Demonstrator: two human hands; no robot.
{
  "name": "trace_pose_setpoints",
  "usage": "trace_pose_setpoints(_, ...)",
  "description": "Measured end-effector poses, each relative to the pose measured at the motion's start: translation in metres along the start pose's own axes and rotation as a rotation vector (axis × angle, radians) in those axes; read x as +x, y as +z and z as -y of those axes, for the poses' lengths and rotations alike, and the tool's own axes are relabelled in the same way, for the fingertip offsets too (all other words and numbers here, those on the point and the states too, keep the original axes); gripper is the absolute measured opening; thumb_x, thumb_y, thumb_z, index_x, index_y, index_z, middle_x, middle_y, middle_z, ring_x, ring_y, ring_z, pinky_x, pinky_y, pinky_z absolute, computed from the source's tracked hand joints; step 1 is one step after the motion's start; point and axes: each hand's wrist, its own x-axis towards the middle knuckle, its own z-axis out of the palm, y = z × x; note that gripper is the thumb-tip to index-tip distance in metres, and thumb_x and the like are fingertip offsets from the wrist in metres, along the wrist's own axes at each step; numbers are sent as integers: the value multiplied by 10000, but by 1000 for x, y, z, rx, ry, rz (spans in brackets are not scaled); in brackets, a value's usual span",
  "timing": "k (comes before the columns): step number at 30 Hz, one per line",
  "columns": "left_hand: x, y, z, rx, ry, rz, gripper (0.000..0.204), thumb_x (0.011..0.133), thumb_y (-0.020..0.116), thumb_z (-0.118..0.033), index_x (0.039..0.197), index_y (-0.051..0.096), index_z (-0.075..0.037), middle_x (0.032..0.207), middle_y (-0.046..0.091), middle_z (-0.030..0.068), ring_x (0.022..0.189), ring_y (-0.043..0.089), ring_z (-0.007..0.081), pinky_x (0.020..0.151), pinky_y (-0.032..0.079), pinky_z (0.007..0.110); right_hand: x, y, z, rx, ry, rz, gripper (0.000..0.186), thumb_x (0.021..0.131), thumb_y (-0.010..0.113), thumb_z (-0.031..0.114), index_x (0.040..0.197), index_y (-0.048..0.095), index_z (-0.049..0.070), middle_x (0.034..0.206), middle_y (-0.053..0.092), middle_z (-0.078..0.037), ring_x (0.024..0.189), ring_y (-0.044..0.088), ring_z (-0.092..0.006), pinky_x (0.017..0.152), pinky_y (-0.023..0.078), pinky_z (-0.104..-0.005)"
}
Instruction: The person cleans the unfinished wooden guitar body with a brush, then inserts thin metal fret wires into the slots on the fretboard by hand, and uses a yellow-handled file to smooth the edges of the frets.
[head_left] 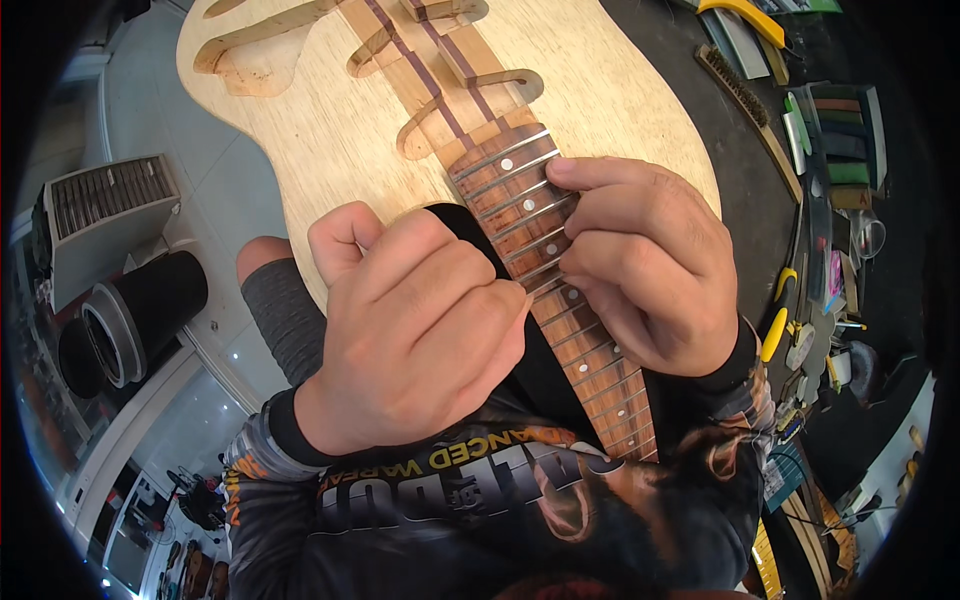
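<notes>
A pale wooden guitar body [330, 140] with carved cavities lies before me, its neck pointing toward my chest. The brown fretboard [600, 370] carries metal frets and round white dot inlays. My left hand [415, 330] is closed at the board's left edge, fingers curled under, fingertips near a mid-board fret; whatever it may hold is hidden. Across from it, my right hand [655, 260] is bent over the right edge. Its index fingertip touches the board near the upper frets, while thumb and middle finger pinch together beside a fret. Anything between them is too small to make out.
On the dark bench at right lie a wooden-handled brush [745, 95], a yellow-handled tool [778, 315] and several coloured blocks [848, 150]. At left, a black cylindrical container [150, 310] and a box of dark slats [110, 210] stand on the tiled floor [225, 170].
</notes>
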Motion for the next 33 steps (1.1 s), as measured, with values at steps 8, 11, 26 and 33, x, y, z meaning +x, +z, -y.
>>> trace_pose_setpoints(8, 4, -5, -3, -60, -12, 74, 276, 722, 942, -4, 938, 789, -85, 843, 697, 10, 744, 617, 243, 831, 340, 461, -2, -6, -4, 42, -52, 49, 327, 729, 920, -26, 1023, 779, -1, 1106, 738, -146, 1260, 824, -470, 978, 686, -497)
trace_pose_setpoints(11, 3, -1, -2, -26, -7, 38, 278, 722, 940, 5, 938, 791, -86, 839, 695, 10, 741, 615, 239, 829, 337, 461, -1, -4, -2, -17, -56, 41, 330, 727, 922, -19, 1023, 777, -2, 1091, 729, -146, 1257, 827, -472, 974, 688, -492)
trace_pose_setpoints(26, 4, 0, -2, 12, -1, 14, 299, 712, 945, 19, 945, 791, -91, 838, 700, 10, 746, 622, 234, 832, 328, 457, -2, -2, -1, -30, -35, 13, 303, 732, 908, -48, 997, 768, -8, 1078, 732, -146, 1259, 827, -494, 1039, 676, -562)
trace_pose_setpoints(33, 2, -4, -2, -27, -8, 43, 300, 713, 955, 8, 943, 791, -91, 852, 696, 13, 746, 625, 234, 825, 331, 455, -3, -7, 2, 19, -19, 43, 300, 752, 920, -23, 1012, 774, 8, 1079, 741, -136, 1276, 827, -484, 1090, 653, -585)
